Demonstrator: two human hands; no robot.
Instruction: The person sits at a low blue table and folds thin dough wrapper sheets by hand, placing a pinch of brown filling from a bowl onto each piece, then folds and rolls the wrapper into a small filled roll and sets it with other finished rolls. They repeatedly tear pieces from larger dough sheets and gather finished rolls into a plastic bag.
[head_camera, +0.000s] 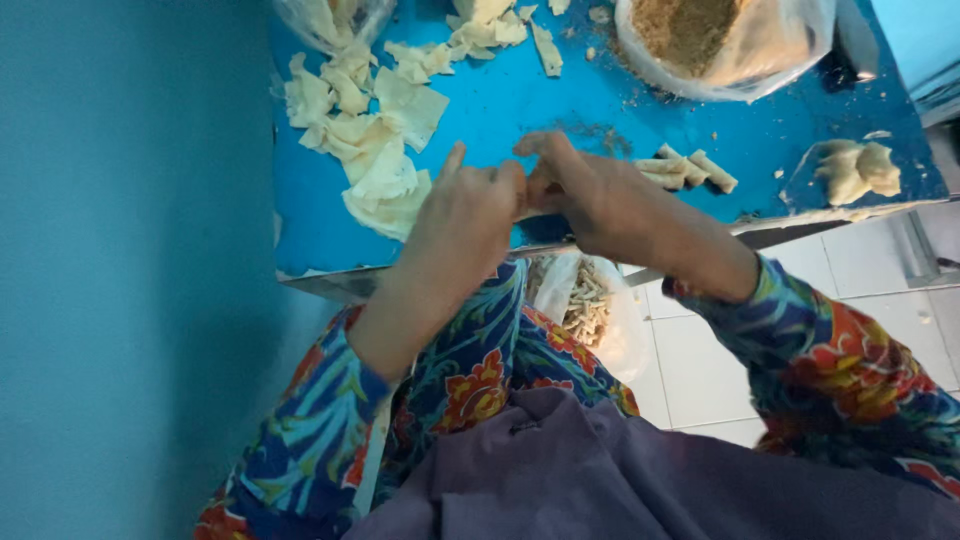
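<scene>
pastry piece, mostly hidden, pinched between the fingertips of both hands above the near edge of the blue worktop. left hand and right hand meet fingertip to fingertip, equally near it; its long axis cannot be told. finished rolls lie just right of the right hand; loose wrapper sheets lie toward the worktop's left edge.
</scene>
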